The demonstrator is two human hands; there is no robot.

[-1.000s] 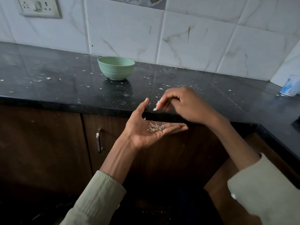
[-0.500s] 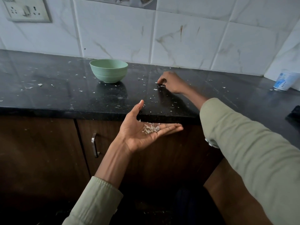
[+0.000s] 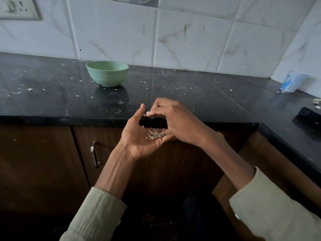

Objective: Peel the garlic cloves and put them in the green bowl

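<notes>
My right hand is back from the counter at its front edge, fingertips pinching papery skin flakes over my cupped left hand, fingers loosely spread, holding a dry pile. I judge peeling done, cleanup underway. The smooth bowl sits near the counter's back edge; I cannot see inside.

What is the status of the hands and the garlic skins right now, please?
Left hand open, palm up, cupping garlic skins. Right hand fingers pinching a skin flake over the left palm. Green bowl apart on the counter; contents unseen. Nothing in the way.
</notes>
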